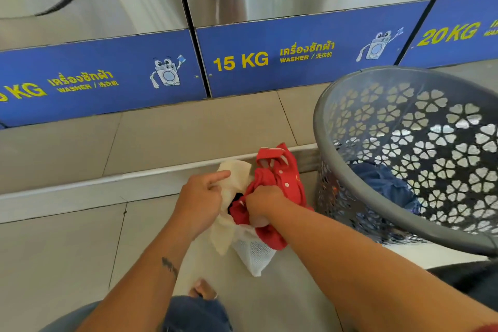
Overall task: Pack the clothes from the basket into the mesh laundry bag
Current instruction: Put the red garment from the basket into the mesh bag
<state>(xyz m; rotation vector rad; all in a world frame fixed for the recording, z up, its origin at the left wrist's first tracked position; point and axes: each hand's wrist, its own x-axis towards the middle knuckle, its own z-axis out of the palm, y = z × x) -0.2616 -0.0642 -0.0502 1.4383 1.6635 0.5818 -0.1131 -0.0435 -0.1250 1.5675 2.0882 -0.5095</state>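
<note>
A white mesh laundry bag [252,253] hangs just above the tiled floor in the middle of the view. My left hand [200,198] grips its cream-coloured upper edge and holds the mouth apart. My right hand [262,201] is closed on a red garment [280,170] with white buttons, pressed into the bag's mouth. Part of the red cloth sticks up above the bag and part hangs down its right side. The grey plastic basket [377,213] with flower-shaped holes stands to the right, tilted toward me. A dark blue garment [382,180] lies at its bottom.
A row of steel washers with blue panels [269,59] marked 15 KG and 20 KG runs across the back. They stand on a raised tiled step [161,140] with a pale edge. My foot [203,290] and jeans-clad knee are below the bag.
</note>
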